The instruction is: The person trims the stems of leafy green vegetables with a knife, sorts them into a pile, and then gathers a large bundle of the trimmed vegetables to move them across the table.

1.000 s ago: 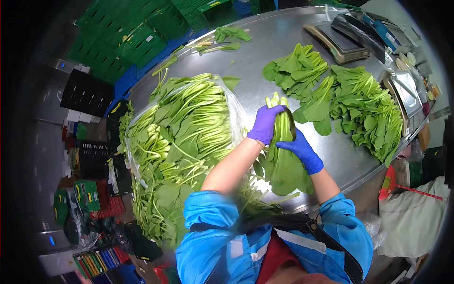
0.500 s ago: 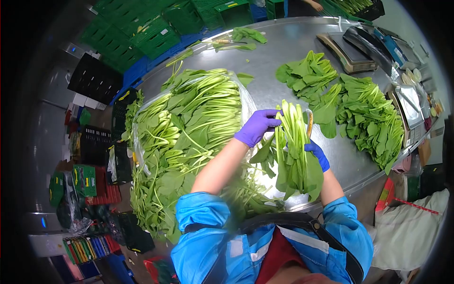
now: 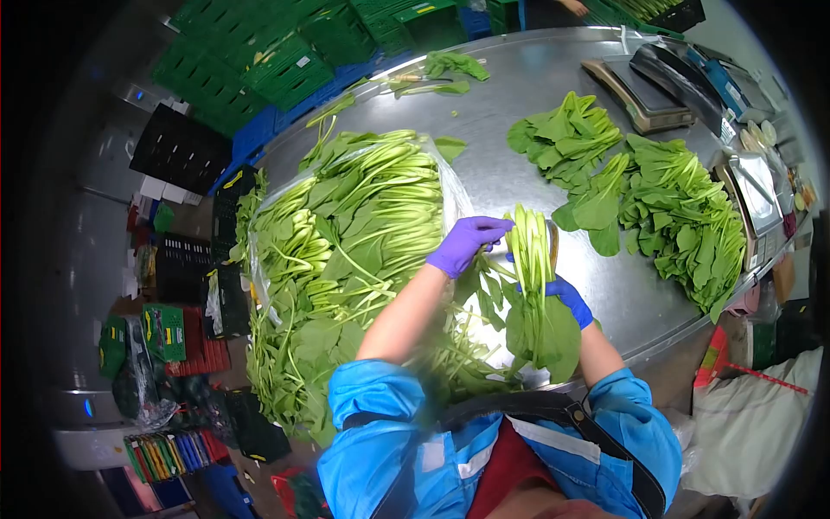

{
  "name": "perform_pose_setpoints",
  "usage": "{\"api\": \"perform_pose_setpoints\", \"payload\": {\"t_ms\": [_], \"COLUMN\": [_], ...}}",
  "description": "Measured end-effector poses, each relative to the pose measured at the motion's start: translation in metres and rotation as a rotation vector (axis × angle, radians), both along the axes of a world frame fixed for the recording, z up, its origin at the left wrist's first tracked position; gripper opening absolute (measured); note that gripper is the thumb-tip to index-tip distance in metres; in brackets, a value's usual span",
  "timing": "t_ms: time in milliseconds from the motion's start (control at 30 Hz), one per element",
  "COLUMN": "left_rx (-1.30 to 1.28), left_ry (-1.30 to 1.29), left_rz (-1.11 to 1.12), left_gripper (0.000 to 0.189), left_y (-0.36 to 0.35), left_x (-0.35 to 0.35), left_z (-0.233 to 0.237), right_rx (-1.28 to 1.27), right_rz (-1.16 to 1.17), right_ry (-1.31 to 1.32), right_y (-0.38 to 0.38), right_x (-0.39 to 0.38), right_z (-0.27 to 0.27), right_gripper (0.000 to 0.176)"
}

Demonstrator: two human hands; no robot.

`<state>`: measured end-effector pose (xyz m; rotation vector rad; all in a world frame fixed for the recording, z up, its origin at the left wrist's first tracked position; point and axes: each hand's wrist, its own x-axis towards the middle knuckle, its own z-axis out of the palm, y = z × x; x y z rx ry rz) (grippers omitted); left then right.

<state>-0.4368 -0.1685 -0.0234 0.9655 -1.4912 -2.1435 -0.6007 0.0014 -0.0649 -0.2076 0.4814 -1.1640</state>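
My right hand [image 3: 566, 301], in a blue-purple glove, is wrapped round a bunch of leafy greens [image 3: 534, 259], pale stem ends up and broad leaves hanging down. My left hand [image 3: 469, 244], in a purple glove, is closed in a pinch at the left side of the stem ends, apparently on a leafy stem; its fingertips partly hide it. Loose leaves [image 3: 491, 298] hang between the hands. A brownish, narrow object [image 3: 554, 246] shows behind the bunch, mostly hidden. Left of my hands lies a large heap of the same greens [image 3: 372, 208] on clear plastic.
Sorted bunches [image 3: 683, 225] lie on the steel table [image 3: 493, 130] to the right, near weighing scales [image 3: 640, 95]. Loose leaves [image 3: 454, 65] are at the far edge. Green crates [image 3: 285, 73] are stacked beyond. Another person's hand [image 3: 574, 7] shows at the top.
The bunch has come slightly lower and stands more upright. My right hand has shifted left and down, with more of its fingers showing. My left hand has lowered a little beside the stem ends.
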Motion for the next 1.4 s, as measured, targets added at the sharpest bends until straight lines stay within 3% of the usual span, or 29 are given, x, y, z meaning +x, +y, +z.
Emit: {"api": "perform_pose_setpoints", "payload": {"t_ms": [100,167,233,300,367,433,467,500,533,567,633,700,767,800,867,1033,1100,1267,1333,1400], "left_rx": [-0.231,-0.285,-0.507,-0.751,-0.674,-1.642,-1.43,-1.442,-1.304,-1.164,-1.011,-0.992,-0.973,-0.927,-0.88,-0.88,-0.845,-0.919,-1.294,-1.377], "left_ry": [-0.14,-0.139,-0.241,-0.331,-0.386,-0.738,-0.724,-0.708,-0.624,-0.542,-0.45,-0.407,-0.376,-0.344,-0.3,-0.291,-0.269,-0.22,-0.314,-0.352], "left_rz": [-0.106,-0.1,-0.009,0.265,0.234,0.209,0.135,0.123,0.107,0.088,-0.013,-0.101,-0.189,-0.182,-0.195,-0.202,-0.246,-0.365,-0.426,-0.365], "left_gripper": [0.02,0.022,0.019,0.017,0.02,0.035,0.049,0.049,0.05,0.05,0.05,0.051,0.051,0.049,0.047,0.04,0.044,0.052,0.054,0.056], "left_y": [-0.011,-0.026,-0.038,-0.056,-0.063,-0.045,-0.037,-0.025,-0.011,0.004,0.03,0.051,0.067,0.074,0.08,0.086,0.089,0.087,0.087,0.086], "left_x": [0.006,0.008,0.009,0.011,0.01,0.003,-0.005,-0.015,-0.028,-0.038,-0.053,-0.066,-0.073,-0.076,-0.078,-0.069,-0.066,-0.091,-0.117,-0.157], "left_z": [0.01,-0.007,-0.028,-0.05,-0.053,-0.044,-0.048,-0.049,-0.047,-0.048,-0.05,-0.067,-0.08,-0.085,-0.094,-0.106,-0.112,-0.107,-0.106,-0.101], "right_rx": [-0.004,-0.051,0.006,0.037,-0.03,-0.081,-0.105,-0.012,-0.021,0.038,0.124,0.127,0.25,0.262,0.309,0.039,0.06,0.337,0.382,0.444], "right_rz": [0.016,0.031,0.076,0.076,0.028,-0.169,-0.193,-0.249,-0.371,-0.351,-0.467,-0.547,-0.434,-0.458,-0.413,-0.591,-0.488,-0.384,-0.371,-0.438], "right_ry": [0.033,0.069,0.098,0.091,0.29,0.227,0.345,0.386,0.383,0.463,0.66,0.764,1.625,1.62,1.961,1.837,1.221,1.142,1.15,1.103], "right_y": [0.005,0.005,0.01,0.014,0.008,-0.016,-0.036,-0.052,-0.074,-0.094,-0.123,-0.151,-0.172,-0.172,-0.162,-0.073,-0.027,0.092,0.125,0.146], "right_x": [-0.017,-0.028,-0.043,-0.067,-0.093,-0.102,-0.125,-0.141,-0.151,-0.177,-0.198,-0.226,-0.249,-0.251,-0.241,-0.215,-0.204,-0.175,-0.163,-0.165], "right_z": [-0.001,0.008,0.006,-0.019,-0.028,0.028,0.006,0.011,0.014,-0.002,0.003,-0.035,-0.073,-0.069,-0.055,-0.023,-0.021,0.008,0.02,0.026], "right_gripper": [0.076,0.079,0.081,0.082,0.081,0.073,0.066,0.06,0.056,0.053,0.056,0.06,0.071,0.071,0.074,0.061,0.051,0.038,0.034,0.033]}}
